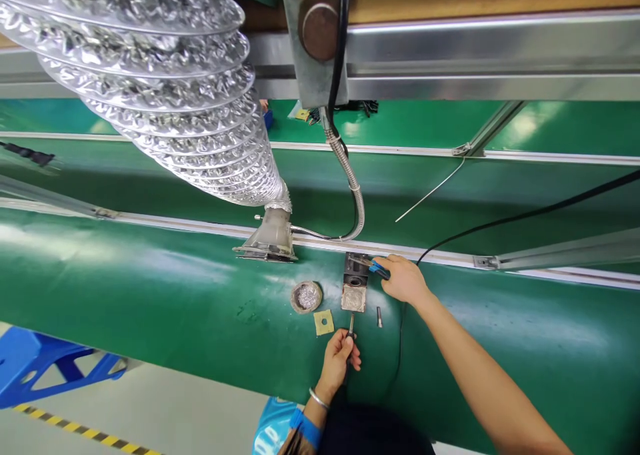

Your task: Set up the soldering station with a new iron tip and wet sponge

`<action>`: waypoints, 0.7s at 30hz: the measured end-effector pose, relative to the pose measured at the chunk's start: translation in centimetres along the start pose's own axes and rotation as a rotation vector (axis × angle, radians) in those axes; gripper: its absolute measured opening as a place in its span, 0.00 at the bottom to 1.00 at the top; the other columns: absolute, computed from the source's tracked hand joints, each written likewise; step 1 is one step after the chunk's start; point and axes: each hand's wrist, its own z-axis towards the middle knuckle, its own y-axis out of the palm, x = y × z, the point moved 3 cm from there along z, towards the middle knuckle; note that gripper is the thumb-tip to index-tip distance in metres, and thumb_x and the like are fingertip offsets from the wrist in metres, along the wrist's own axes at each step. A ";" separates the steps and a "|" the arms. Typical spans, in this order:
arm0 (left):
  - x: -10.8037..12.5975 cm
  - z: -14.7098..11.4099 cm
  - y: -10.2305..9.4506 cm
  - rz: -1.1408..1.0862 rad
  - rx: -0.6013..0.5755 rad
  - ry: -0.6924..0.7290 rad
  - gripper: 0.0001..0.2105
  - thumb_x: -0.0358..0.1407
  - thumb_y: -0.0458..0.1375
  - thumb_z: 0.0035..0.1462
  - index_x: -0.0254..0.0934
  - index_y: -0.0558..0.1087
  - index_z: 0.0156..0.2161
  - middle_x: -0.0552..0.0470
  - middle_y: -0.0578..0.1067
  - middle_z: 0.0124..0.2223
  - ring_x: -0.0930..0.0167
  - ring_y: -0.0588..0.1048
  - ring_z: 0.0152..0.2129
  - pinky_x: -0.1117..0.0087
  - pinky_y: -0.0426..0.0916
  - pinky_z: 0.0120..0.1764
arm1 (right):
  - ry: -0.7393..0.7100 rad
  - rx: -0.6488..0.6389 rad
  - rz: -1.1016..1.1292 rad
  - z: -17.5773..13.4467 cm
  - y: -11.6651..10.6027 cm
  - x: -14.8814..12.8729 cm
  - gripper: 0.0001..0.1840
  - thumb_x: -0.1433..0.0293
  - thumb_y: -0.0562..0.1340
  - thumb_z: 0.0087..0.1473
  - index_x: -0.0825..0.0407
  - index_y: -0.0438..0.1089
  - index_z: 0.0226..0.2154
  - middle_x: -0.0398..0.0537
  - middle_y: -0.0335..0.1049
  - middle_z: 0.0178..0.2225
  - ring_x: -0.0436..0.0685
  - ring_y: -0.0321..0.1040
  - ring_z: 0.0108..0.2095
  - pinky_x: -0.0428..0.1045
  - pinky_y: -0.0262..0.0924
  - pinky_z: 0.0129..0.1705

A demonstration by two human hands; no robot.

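My left hand (342,356) is closed around the dark handle of what looks like a soldering iron (352,323), its metal end pointing away from me. Just beyond that end sits a small black stand (355,280) with a round hole and a pale square pad (353,298) at the front. My right hand (401,279) grips blue-handled pliers (379,269), whose jaws reach over the back of the stand; whether they hold anything is too small to tell. Left of the stand are a round bowl (295,300) of silvery bits and a yellow square sponge (323,322) with a hole. A small metal sleeve (379,317) lies on the right.
A silver foil duct (200,108) hangs down to a metal hood (270,235) over the green bench (150,295). A flexible metal conduit (356,195) curves beside it. One black cable (500,221) crosses from the right. A blue stool (45,361) stands at lower left.
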 end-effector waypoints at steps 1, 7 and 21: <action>0.0 0.0 0.0 0.002 0.004 0.000 0.25 0.56 0.61 0.43 0.34 0.63 0.32 0.56 0.69 0.20 0.77 0.67 0.13 0.75 0.64 0.15 | 0.030 0.035 0.034 -0.3 -0.2 0.2 0.29 0.73 0.56 0.42 0.49 0.66 0.51 0.50 0.68 0.39 0.58 0.64 0.42 0.49 0.57 0.47; 0.9 0.0 0.5 0.018 0.045 0.047 0.25 0.55 0.59 0.46 0.34 0.65 0.36 0.59 0.67 0.20 0.80 0.64 0.12 0.80 0.58 0.13 | 0.128 -0.044 0.412 -5.2 0.4 1.3 0.29 0.73 0.55 0.39 0.45 0.69 0.48 0.43 0.70 0.41 0.55 0.66 0.39 0.48 0.58 0.43; 4.4 -2.0 2.9 0.155 -0.047 0.178 0.21 0.53 0.56 0.52 0.34 0.65 0.38 0.58 0.67 0.24 0.82 0.60 0.13 0.81 0.52 0.14 | 0.078 -0.156 0.711 -11.4 0.6 0.1 0.29 0.75 0.53 0.38 0.48 0.71 0.46 0.41 0.70 0.35 0.54 0.64 0.35 0.46 0.57 0.38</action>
